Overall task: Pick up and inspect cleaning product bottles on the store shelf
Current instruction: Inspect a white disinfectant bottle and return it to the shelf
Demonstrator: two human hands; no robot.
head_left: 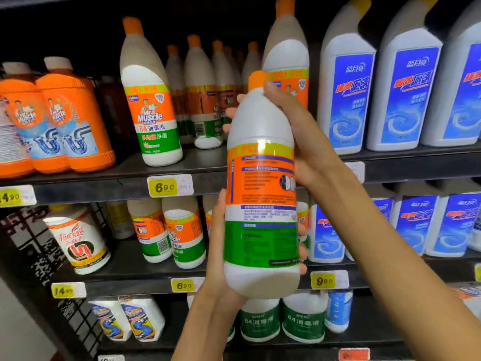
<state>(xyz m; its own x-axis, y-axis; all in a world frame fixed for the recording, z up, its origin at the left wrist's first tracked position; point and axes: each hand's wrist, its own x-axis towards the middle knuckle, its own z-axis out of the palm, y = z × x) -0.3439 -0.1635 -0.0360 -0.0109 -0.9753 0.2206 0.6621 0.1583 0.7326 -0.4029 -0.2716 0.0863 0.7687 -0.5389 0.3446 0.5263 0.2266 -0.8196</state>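
White plastic bottle (261,183) with an orange cap is held upright, tilted slightly, in front of the shelving, its back label of orange, white and green panels facing the camera. Fine print on the label is too blurred to read.

Left hand (221,246) grips the lower body from the 9 o'clock side. The palm lies against the bottle's left edge and base, and the fingers wrap behind, with fingertips (302,252) showing at the bottle's 3 o'clock edge. These fingers are closed around the bottle.

Right hand (296,131) grips the shoulder and neck from the 3 o'clock side. The thumb lies across the front just below the cap, and the other fingers curl behind, with tips visible at the 9 o'clock edge of the neck. This hand is likewise clamped on the bottle.

At 10 o'clock from the held bottle, a matching Mr Muscle bottle (149,100) stands on the upper shelf (104,175). At 2 o'clock stand blue-labelled bottles (406,92). A yellow price tag (169,186) reading 6.90 sits on the shelf edge at 9 o'clock.
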